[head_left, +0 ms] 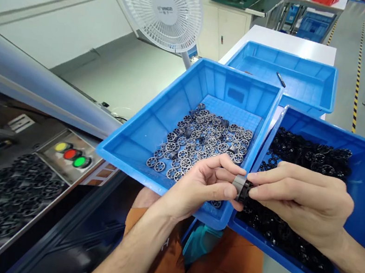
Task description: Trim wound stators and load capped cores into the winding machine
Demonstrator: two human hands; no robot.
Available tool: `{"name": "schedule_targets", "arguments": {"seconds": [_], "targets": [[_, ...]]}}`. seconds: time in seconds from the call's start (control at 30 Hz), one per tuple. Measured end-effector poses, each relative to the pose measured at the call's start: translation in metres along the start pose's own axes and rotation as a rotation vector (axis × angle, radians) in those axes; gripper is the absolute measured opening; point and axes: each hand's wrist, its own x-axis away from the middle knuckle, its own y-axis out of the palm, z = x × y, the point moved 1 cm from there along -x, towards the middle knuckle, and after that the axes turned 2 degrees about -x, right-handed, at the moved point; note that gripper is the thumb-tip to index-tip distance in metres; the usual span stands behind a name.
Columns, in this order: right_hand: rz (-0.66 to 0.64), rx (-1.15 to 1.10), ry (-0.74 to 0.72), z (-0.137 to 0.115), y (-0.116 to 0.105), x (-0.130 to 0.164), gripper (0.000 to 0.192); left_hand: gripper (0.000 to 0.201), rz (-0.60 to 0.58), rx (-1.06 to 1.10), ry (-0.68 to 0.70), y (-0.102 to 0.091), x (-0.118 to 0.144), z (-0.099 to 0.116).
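My left hand (201,182) pinches a grey metal ring (239,183) between thumb and fingers, above the near right rim of a blue bin (151,112). Against that ring, a black round part (246,191) is gripped by the fingertips of my right hand (301,202). The two parts touch end to end; whether one sits inside the other I cannot tell. Many small grey spoked wheels (203,140) lie in the bin under my left hand. Below my right hand, a second blue bin (362,196) holds a heap of shiny black wheels (323,159).
Behind these, another blue bin (308,67) on a white table (291,42) has a pen (280,79) in it. A white fan (163,6) stands at the back. Yellow, red and green buttons (72,155) sit on a machine at left, beside more dark wheels (8,204).
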Motion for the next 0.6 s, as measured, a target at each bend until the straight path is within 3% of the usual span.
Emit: {"name": "schedule_targets", "arguments": {"seconds": [0.17,0.23,0.37,0.47,0.6], "targets": [[-0.022,0.218,-0.15,-0.005,0.0,0.0,0.023,0.043,0.011,-0.027,-0.026,0.002,0.0,0.001],[-0.021,0.175,-0.147,-0.004,0.001,-0.003,0.017,0.052,0.023,-0.036,-0.044,0.001,0.0,0.001],[0.02,0.008,0.242,0.006,0.003,-0.009,0.016,0.061,0.175,-0.116,0.002,-0.002,-0.002,0.0],[-0.037,-0.176,0.494,0.012,0.002,-0.007,0.035,0.064,0.259,-0.182,0.064,0.001,-0.005,-0.001],[-0.168,-0.342,0.53,0.01,0.002,-0.003,0.039,0.05,0.337,-0.249,0.109,0.002,-0.006,-0.001]]}}
